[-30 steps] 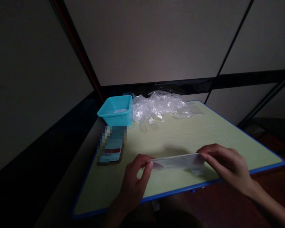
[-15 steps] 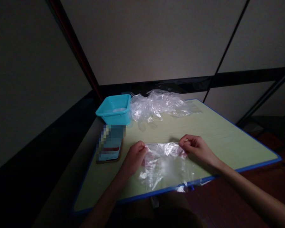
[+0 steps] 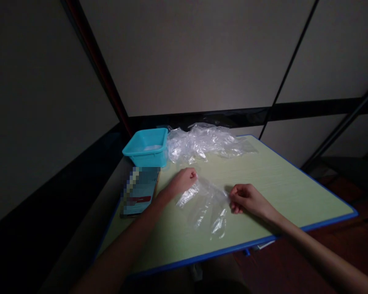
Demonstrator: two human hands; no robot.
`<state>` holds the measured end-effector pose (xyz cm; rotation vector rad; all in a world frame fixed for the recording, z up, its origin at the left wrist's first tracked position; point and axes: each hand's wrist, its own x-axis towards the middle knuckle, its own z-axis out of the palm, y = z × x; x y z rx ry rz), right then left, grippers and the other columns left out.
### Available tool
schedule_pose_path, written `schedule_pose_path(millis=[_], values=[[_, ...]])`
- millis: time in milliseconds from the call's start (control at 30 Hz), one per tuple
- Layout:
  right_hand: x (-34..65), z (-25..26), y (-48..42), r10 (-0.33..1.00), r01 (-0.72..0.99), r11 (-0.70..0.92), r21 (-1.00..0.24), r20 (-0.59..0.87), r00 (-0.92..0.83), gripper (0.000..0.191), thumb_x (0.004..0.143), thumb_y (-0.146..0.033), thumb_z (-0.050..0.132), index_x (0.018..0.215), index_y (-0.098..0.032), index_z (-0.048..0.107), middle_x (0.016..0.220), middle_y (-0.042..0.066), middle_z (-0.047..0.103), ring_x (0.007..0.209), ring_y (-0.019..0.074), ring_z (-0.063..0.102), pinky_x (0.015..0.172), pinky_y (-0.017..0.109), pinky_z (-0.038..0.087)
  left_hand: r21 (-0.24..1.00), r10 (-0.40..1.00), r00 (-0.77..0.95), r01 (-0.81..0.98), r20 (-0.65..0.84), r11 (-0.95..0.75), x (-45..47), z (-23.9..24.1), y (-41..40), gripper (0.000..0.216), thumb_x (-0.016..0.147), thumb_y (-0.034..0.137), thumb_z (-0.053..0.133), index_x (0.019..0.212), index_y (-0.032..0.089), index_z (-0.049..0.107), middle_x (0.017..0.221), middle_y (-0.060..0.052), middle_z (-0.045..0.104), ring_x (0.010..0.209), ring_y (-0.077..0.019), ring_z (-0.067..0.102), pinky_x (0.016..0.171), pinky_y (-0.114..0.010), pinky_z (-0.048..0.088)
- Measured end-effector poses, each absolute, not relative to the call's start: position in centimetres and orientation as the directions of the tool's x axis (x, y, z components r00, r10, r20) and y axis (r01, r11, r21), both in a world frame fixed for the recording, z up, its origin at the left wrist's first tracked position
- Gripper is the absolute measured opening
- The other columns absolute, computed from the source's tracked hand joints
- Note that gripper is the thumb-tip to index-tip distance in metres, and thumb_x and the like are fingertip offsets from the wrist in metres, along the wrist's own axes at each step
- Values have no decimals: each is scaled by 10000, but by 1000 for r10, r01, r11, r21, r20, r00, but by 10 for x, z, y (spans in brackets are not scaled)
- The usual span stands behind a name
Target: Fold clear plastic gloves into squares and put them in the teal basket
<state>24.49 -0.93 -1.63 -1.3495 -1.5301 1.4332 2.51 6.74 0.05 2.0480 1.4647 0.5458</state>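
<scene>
Both hands moved further in over the table (image 3: pixel 282 183) compared with half a second ago, the left hand (image 3: pixel 185 179) going up and away toward the far side, so the clear plastic sheet (image 3: pixel 207 206) now hangs at a slant between them instead of lying square to the near edge. Biggest thing first: the table is pale green woodgrain with a blue rim, set in a pretty dark room. Along its far edge sits a crumpled pile of clear plastic (image 3: pixel 199 141), and just to the left of that, touching it or close to it, a teal plastic tub (image 3: pixel 145 147) with something pale inside. Right in front of the tub lies a phone (image 3: pixel 139 190) by the left edge. The sheet is in the middle of the table, wrinkled, its lower part resting on the surface. Left hand is closed into a fist, pinching the sheet's upper left end. The right hand (image 3: pixel 247 198) has its fingers curled shut on the right end.
</scene>
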Motion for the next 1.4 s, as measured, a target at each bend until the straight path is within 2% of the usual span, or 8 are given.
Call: schedule_pose_path(millis=[100, 267, 400, 567, 667, 867, 1233, 1400], values=[[256, -11, -16, 918, 388, -90, -917, -228, -326, 195, 771, -358, 517, 711, -174, 486, 454, -33, 541, 361, 107, 507, 362, 217, 394, 555, 931, 323, 749, 169, -361, 36, 15, 57, 232, 775, 62, 507, 981, 142, 576, 1073, -97, 583, 1089, -260, 498, 927, -401, 371], [283, 6, -10, 901, 588, 339, -735, 74, -427, 156, 806, -298, 538, 888, -168, 566, 603, -13, 575, 489, 106, 521, 419, 218, 408, 476, 897, 346, 762, 274, -440, 21, 27, 10, 304, 799, 100, 475, 1093, 161, 521, 1134, -104, 584, 1081, -239, 523, 941, -401, 375], [288, 20, 22, 740, 481, 551, -682, 132, -660, 297, 758, -294, 624, 1034, -192, 582, 991, 60, 626, 836, 162, 603, 708, 308, 505, 468, 880, 260, 768, 398, -438, -9, 14, -24, 199, 831, 188, 434, 987, 182, 557, 992, -67, 657, 919, -203, 618, 832, -356, 473], [263, 33, 68, 521, 376, 715, -589, 90, -849, 662, 630, -323, 741, 1236, -243, 488, 1277, 86, 496, 1174, 220, 444, 983, 433, 333, 525, 868, 105, 759, 486, -385, -31, -8, -43, 183, 845, 237, 414, 866, 183, 587, 853, -46, 679, 795, -185, 644, 742, -312, 508], [248, 34, 82, 438, 388, 751, -535, -36, -898, 858, 523, -310, 803, 1292, -262, 426, 1399, 99, 346, 1278, 258, 299, 1022, 466, 249, 538, 864, 64, 759, 500, -368, -33, -14, -47, 169, 843, 236, 431, 836, 191, 594, 824, -38, 678, 758, -175, 644, 706, -287, 510], [242, 26, 89, 451, 498, 718, -486, -220, -865, 1108, 335, -315, 858, 1326, -299, 363, 1465, 104, 187, 1323, 327, 106, 1024, 517, 172, 496, 840, 112, 763, 531, -415, -31, -13, -49, 178, 838, 187, 420, 810, 195, 595, 754, -23, 667, 695, -161, 639, 654, -265, 509], [238, 29, 87, 473, 568, 738, -364, -321, -820, 1177, 359, -304, 853, 1376, -236, 264, 1468, 165, 85, 1317, 334, 55, 1035, 494, 157, 443, 823, 145, 784, 549, -434, -31, -13, -51, 179, 846, 181, 413, 827, 189, 591, 755, -24, 666, 689, -161, 638, 643, -265, 506], [238, 27, 88, 470, 553, 749, -366, -295, -832, 1191, 330, -321, 855, 1370, -250, 280, 1467, 164, 98, 1312, 345, 76, 1029, 498, 177, 444, 825, 157, 781, 543, -440, -30, -13, -51, 179, 846, 168, 413, 829, 184, 590, 765, -28, 663, 706, -162, 637, 658, -264, 504]])
